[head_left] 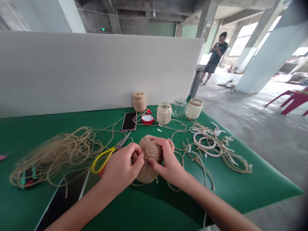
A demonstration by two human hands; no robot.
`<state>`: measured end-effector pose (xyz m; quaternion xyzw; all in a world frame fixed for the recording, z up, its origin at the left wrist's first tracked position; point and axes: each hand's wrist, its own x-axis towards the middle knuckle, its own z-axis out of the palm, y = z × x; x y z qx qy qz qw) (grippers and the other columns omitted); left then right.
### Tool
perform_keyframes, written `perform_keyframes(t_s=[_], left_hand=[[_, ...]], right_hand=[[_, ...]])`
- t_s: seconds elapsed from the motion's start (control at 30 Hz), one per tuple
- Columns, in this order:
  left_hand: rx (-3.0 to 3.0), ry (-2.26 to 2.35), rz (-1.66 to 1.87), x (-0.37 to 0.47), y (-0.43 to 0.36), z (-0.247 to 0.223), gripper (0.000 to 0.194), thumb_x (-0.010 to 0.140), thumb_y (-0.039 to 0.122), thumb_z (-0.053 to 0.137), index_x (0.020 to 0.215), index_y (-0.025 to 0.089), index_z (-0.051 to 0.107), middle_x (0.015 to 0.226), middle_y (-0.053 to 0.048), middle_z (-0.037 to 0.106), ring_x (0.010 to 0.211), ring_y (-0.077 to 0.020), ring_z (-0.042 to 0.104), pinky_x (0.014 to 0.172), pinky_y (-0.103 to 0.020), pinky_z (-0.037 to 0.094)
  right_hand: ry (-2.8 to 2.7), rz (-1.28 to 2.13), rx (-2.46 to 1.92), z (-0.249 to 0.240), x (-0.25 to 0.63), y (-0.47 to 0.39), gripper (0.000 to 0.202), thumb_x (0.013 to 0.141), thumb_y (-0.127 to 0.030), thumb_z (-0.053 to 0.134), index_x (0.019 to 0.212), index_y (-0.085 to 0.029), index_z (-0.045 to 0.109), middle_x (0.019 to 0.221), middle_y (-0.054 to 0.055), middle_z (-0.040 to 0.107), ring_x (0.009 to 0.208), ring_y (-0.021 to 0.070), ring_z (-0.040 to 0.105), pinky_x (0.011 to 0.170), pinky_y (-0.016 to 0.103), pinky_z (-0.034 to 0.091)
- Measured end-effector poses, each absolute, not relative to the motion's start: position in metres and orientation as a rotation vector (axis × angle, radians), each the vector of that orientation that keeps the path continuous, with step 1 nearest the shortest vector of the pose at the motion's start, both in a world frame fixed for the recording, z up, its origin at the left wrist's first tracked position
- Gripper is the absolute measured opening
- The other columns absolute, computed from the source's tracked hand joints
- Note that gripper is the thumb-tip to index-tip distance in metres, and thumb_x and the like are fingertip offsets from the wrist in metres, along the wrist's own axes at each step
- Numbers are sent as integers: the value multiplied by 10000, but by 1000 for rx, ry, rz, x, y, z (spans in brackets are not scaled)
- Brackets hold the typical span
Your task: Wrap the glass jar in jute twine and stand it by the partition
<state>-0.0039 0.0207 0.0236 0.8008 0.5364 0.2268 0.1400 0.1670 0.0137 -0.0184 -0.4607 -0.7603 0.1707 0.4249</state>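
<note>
A twine-wrapped jar or ball [149,148] stands on the green table between my hands; its exact form is partly covered. My right hand [167,160] holds it, with the fingers over the top and the thumb on the near side. At its left side my left hand [127,163] is closed, thumb and fingers pinching a strand of twine against the wrapped surface. Yellow-handled scissors [103,158] lie just left of my left hand, blades pointing away. Further left spreads a loose tangle of twine [64,147], partly blurred.
Behind are a phone [129,121], red-rimmed tape [147,119], a wrapped jar [139,102] and several glass jars [179,107]. Twine loops and white rings [204,141] lie right. A dark flat panel [66,195] lies front left. A white board [96,70] stands behind; a person [218,53] stands far right.
</note>
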Motion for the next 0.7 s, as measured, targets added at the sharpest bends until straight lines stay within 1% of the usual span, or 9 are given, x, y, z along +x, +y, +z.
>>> perform_keyframes(t_s=[0.17,0.3,0.47,0.7], left_hand=[[2441,1685,630,1,19,27,63,764,250,475,718,213,496,565,53,560,504,-120,529,481,-221,320],[2581,1756,606,3,17,29,111,749,253,482,650,205,464,567,36,569,474,-121,518,457,-218,289],[2622,1757,617,4,16,31,106,756,260,480,664,210,461,560,40,576,472,-123,530,455,-215,283],[2678,1812,579,8,17,27,133,755,220,441,624,207,420,545,23,548,468,-141,517,443,-232,253]], right_hand=[[-1908,431,-1161,-17,166,13,434,729,-200,548,1105,-244,336,1233,77,495,1180,230,419,1044,497,94],[-1912,404,-1163,-17,165,12,436,720,-204,546,1102,-244,338,1231,79,498,1175,236,423,1043,509,90],[-1900,375,-1171,-19,165,11,437,717,-211,548,1104,-243,350,1229,72,503,1161,240,434,1041,512,113],[-1907,376,-1167,-16,162,10,433,716,-195,540,1099,-246,345,1231,77,496,1175,242,419,1048,500,90]])
